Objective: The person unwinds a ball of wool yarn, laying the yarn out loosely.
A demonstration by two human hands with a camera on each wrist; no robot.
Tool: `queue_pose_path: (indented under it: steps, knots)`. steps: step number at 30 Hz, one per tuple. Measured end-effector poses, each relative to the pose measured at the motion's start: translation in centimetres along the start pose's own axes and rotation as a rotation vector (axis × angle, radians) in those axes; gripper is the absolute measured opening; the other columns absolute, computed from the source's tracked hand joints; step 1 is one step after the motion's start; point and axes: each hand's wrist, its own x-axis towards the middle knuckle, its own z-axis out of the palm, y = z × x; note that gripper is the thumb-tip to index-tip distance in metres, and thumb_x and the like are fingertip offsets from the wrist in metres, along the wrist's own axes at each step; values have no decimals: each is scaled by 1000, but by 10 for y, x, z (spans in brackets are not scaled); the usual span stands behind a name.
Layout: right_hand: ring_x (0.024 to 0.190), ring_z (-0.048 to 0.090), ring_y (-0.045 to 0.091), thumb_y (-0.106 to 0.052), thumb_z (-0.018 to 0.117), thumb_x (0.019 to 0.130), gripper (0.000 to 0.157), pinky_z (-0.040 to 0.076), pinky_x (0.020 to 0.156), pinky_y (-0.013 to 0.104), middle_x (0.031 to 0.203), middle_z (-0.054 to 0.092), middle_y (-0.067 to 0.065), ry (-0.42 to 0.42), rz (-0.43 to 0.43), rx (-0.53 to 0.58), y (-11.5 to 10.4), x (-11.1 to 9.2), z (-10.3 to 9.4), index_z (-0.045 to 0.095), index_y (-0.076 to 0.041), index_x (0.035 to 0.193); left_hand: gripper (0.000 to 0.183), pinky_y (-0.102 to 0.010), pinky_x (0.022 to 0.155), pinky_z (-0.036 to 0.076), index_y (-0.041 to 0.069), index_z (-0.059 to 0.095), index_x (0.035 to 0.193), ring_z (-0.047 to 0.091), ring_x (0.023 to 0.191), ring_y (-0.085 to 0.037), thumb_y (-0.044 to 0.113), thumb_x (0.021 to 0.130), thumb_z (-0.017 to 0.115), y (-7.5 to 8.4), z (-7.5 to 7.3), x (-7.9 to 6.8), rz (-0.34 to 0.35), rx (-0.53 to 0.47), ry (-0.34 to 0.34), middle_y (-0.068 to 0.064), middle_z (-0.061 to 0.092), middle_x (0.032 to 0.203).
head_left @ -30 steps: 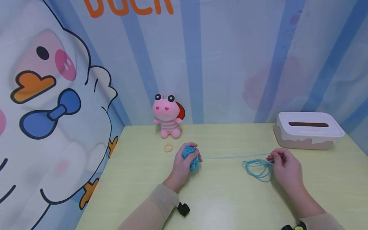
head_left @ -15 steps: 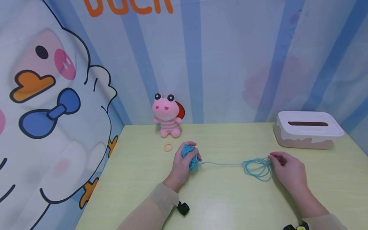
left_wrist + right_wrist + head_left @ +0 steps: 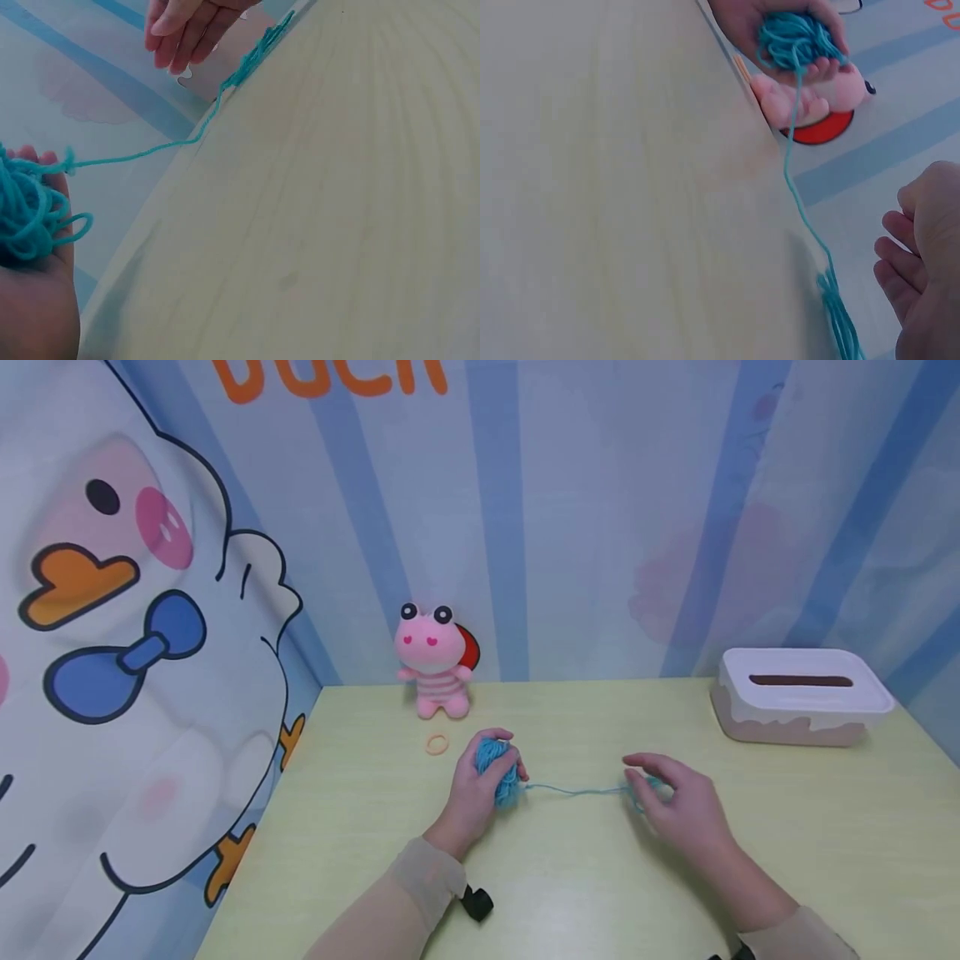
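My left hand (image 3: pixel 471 800) grips a bundle of blue yarn (image 3: pixel 492 758), its fingers and thumb wrapped around the strands. From that bundle a single strand (image 3: pixel 573 792) runs right along the tabletop to loose yarn loops (image 3: pixel 841 319). Over those loops hovers my right hand (image 3: pixel 688 810), fingers bent loosely and nothing between them; in the head view it hides most of the loops. The left wrist view shows the loops lying on the table (image 3: pixel 315 195) below the right hand's fingers.
A pink plush toy (image 3: pixel 433 662) stands at the back, with a small peach-coloured ring (image 3: pixel 437 743) in front of it. At the back right sits a white and brown tissue box (image 3: pixel 795 720). A printed duck curtain (image 3: pixel 585 527) borders the table's back.
My right hand has let go of the yarn at the loops' right side and moved left over them. The strand slackened and dropped lower. The left hand keeps its grip in place.
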Motion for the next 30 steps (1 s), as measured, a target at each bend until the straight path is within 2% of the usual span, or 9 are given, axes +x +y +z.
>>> queue_pose_path:
  steps: [3,5,6,10,12,17,21,26,30]
  knots:
    - [115,81,36,-16,78,103,24,65,103,36,123,84,9,-111,-54,31,-16,2,22,80,-8,125,45,-26,93,64,-1,48,147,74,93,-19,25,113,62,0,0,0,-1,1,-1,-4,70,103]
    - [119,80,35,-19,78,104,29,64,103,54,126,83,7,-185,-67,44,-25,3,35,78,-8,130,45,-26,94,64,-1,49,147,74,93,-18,25,113,62,1,0,0,4,-2,-8,-3,70,102]
    - [121,79,34,-22,78,104,32,63,104,55,128,83,6,-217,-67,47,-29,3,41,78,-8,132,46,-26,94,64,-1,48,148,74,93,-18,25,113,62,1,0,0,6,-2,-12,-3,70,102]
    - [127,77,31,-28,79,103,40,62,108,54,131,82,3,-287,-56,34,-43,6,62,75,-10,139,48,-27,95,65,-4,46,148,74,91,-17,25,113,63,3,0,0,21,-5,-26,-3,71,100]
    - [124,78,28,-29,81,102,41,63,107,52,129,82,3,-292,-47,31,-47,8,70,75,-10,139,48,-27,94,65,-4,46,148,74,91,-17,25,113,63,3,0,0,24,-5,-28,-2,71,99]
    - [106,83,23,-22,84,99,27,67,96,46,112,86,2,-281,-35,22,-53,11,79,83,-11,124,47,-27,94,64,-4,45,147,73,93,-16,24,114,62,2,0,1,35,1,-28,-1,71,99]
    - [102,82,21,-17,83,99,14,68,91,43,107,85,0,-256,-44,-12,-52,11,75,87,-14,112,44,-27,95,64,-4,46,146,73,93,-16,22,114,61,1,0,0,42,-1,-25,-1,71,100]
    - [96,78,18,-12,79,102,17,67,84,36,106,83,1,-265,-56,-46,-46,14,59,85,-12,117,33,-26,94,64,5,54,140,74,93,-15,21,113,63,2,1,1,24,-7,6,-2,72,101]
    - [90,73,13,-11,77,103,14,62,77,30,103,80,0,-274,-63,-68,-39,15,48,85,-12,114,37,-27,94,66,1,52,142,75,95,-15,21,113,63,3,1,0,9,-23,15,-21,70,111]
